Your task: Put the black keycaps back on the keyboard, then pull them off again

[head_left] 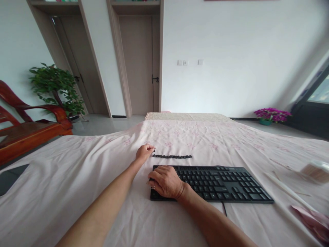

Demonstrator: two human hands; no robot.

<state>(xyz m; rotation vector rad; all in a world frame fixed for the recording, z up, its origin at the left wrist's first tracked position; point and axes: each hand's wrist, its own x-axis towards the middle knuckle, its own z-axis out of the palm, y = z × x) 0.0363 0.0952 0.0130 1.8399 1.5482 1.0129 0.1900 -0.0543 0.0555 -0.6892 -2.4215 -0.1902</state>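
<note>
A black keyboard [221, 183] lies on the cloth, and some of its left-hand keys are hidden under my right hand [167, 181]. That hand's fingers are curled down over the keyboard's left end, so their tips hardly show. Beyond the keyboard, my left hand [145, 152] pinches a small black keycap [154, 150] between thumb and fingertips. Just below this pinch starts a row of several loose black keycaps [172, 156], laid out sideways on the cloth. The keyboard's cable [224, 208] comes out at its near edge.
A pale pink flowered cloth [123, 212] covers the surface. At right are a clear container of thin sticks [315, 170], a few loose sticks and a pink fabric piece [312, 219]. A dark flat object [11, 178] lies far left, near a wooden chair [33, 127].
</note>
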